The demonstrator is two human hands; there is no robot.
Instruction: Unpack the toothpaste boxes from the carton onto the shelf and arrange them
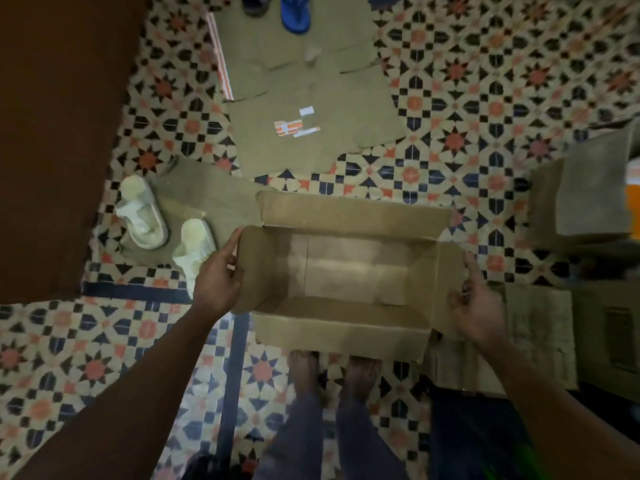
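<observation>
The carton [346, 271] is between the two hands, the left hand [216, 282] gripping its left end and the right hand [476, 306] its right flap; the person's feet [304, 372] are just under its near edge; beyond it a flattened cardboard sheet [311, 109] lies on the floor [485, 81]; a pair of sandals [142, 213] rests left of the carton; another box [588, 188] stands well to the right.
</observation>
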